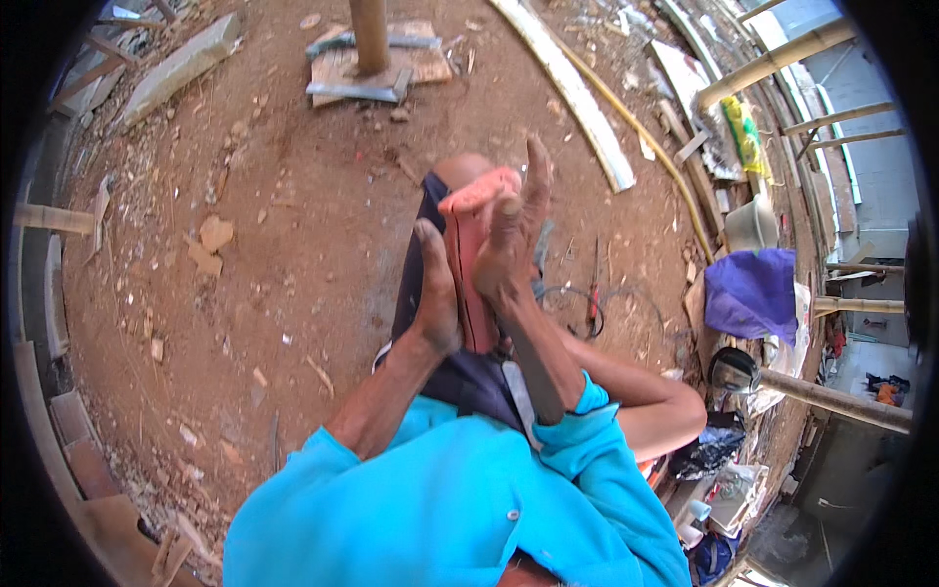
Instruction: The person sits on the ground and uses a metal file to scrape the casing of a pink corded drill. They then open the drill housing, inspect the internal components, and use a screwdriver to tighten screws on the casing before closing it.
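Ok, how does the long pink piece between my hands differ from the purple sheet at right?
The long pink piece is narrow; the purple sheet is broad. The piece shows a dark line; the sheet looks plain. The piece is between your left hand and right hand; neither touches the sheet.

Bright turquoise is covering the shirt (pixel 411 509), while the shorts (pixel 469 383) are showing a dark navy. The long piece (pixel 471 303) is wearing a dusty pinkish red, with a thin dark line running down its length and a brighter coral topping its far end. Around it I'm seeing the ground (pixel 313 264) spreading reddish brown, pale flecks speckling it. Over to the right, the cloth (pixel 750 296) is standing out in deep purple, the packet (pixel 745 137) is mixing yellow with green, and the bucket (pixel 751 223) is looking off-white. The bamboo pole (pixel 778 64) is showing tan.
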The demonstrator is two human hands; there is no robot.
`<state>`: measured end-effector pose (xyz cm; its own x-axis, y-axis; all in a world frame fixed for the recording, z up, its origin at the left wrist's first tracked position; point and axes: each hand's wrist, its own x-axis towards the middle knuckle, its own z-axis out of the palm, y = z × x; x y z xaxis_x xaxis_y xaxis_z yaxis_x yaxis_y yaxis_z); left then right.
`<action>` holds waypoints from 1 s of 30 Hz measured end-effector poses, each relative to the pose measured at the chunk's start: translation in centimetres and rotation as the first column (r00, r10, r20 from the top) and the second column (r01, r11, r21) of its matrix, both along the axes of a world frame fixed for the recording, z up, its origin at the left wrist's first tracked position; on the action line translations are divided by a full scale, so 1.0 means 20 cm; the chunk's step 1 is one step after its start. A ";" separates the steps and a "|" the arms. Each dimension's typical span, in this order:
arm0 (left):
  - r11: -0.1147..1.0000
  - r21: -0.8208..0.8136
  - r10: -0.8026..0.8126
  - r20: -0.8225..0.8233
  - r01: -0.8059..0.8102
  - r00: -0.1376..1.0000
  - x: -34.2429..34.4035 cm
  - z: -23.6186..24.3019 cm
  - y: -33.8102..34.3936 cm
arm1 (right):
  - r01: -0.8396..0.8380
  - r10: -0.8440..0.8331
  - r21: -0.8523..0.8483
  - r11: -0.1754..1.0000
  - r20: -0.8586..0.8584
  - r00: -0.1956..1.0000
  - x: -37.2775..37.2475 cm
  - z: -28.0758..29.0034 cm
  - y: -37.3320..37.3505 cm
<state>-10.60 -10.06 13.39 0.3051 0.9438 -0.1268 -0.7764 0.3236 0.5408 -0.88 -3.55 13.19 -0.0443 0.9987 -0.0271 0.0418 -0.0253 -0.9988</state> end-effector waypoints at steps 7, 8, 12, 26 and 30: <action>0.983 -0.180 0.057 0.047 -0.047 0.997 0.21 0.06 -0.01 | 0.189 -0.231 0.175 0.966 0.267 0.935 0.14 0.12 0.02; 0.981 -0.175 0.084 0.022 -0.079 0.996 0.23 0.02 0.00 | 0.111 -0.199 0.242 0.964 0.378 0.904 0.18 0.16 -0.06; 0.940 -0.319 0.108 -0.054 -0.119 0.993 0.27 -0.03 -0.04 | -0.103 -0.083 0.245 0.964 0.647 0.758 0.38 0.24 -0.53; 0.996 -0.069 0.029 -0.240 -0.047 0.970 0.32 -0.02 -0.05 | 0.056 0.001 -0.135 0.989 0.386 0.923 0.53 0.12 -0.72; 0.993 -0.116 0.007 -0.216 -0.033 0.976 0.31 -0.04 -0.07 | 0.040 -0.050 0.031 0.999 0.540 0.840 0.53 0.13 -0.72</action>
<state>-4.31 -11.36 12.58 0.2398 0.9240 -0.2979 -0.6530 0.3806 0.6548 9.71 -18.03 15.78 0.0174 0.9997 -0.0158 0.5741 -0.0229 -0.8184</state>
